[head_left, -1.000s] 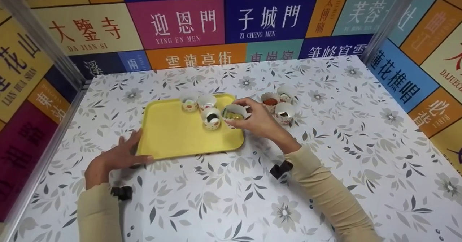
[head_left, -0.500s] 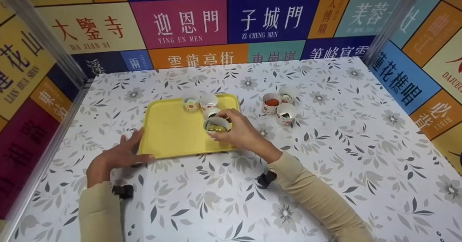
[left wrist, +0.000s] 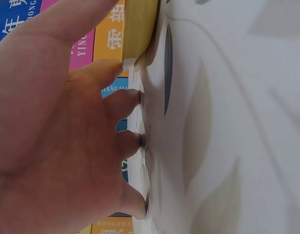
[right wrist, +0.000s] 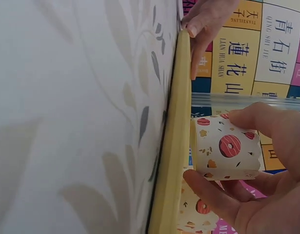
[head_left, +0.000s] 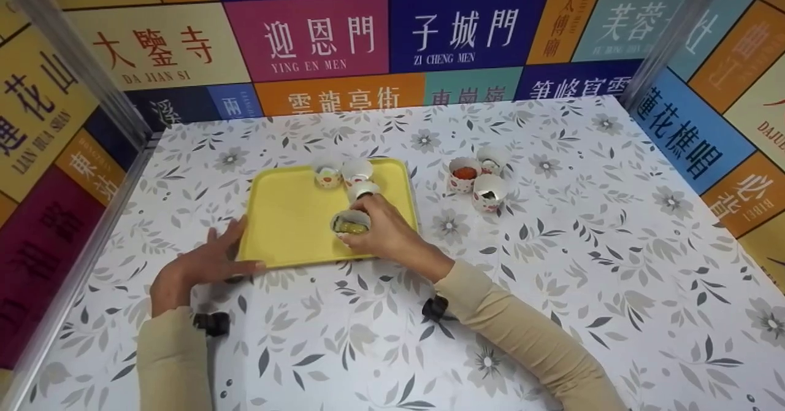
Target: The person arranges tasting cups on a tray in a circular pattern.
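Donut-print paper cup (right wrist: pixel 229 147) | pinched in my right fingers (right wrist: pixel 210 192), near yellow tray (head_left: pixel 288 215) front edge | left fingers (left wrist: pixel 121 103) spread, tray's left edge

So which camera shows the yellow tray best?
The head view: it looks down on most of the yellow tray, though cups and the right hand cover part. The left wrist view catches only a bit of edge; the right wrist view sees it almost edge-on.
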`<act>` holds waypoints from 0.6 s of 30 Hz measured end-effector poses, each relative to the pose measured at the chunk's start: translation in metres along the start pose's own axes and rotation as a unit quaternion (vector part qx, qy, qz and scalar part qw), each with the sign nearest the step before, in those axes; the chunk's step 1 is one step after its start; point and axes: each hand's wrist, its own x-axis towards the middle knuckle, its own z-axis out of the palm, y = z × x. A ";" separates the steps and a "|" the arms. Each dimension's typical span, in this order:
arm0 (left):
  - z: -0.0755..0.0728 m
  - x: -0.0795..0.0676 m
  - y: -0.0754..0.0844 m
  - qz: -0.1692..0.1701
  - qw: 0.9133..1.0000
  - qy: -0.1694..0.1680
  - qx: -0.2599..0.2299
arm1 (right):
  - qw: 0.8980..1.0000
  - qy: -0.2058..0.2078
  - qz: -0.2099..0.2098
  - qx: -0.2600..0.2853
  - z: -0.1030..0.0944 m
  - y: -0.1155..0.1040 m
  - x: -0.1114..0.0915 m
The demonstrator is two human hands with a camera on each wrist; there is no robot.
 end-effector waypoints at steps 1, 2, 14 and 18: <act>0.000 0.000 0.000 0.001 1.000 0.000 0.002 | 1.000 -0.005 0.002 -0.001 0.001 0.000 0.001; 0.000 0.000 0.000 0.005 1.000 0.000 0.005 | 1.000 -0.008 0.004 -0.004 0.003 0.000 0.001; 0.000 -0.001 0.003 0.010 1.000 0.003 0.009 | 0.999 -0.003 0.025 -0.031 0.010 -0.006 0.002; 0.000 -0.001 0.002 0.008 1.000 0.003 0.005 | 0.999 0.006 0.031 -0.030 0.009 -0.008 0.001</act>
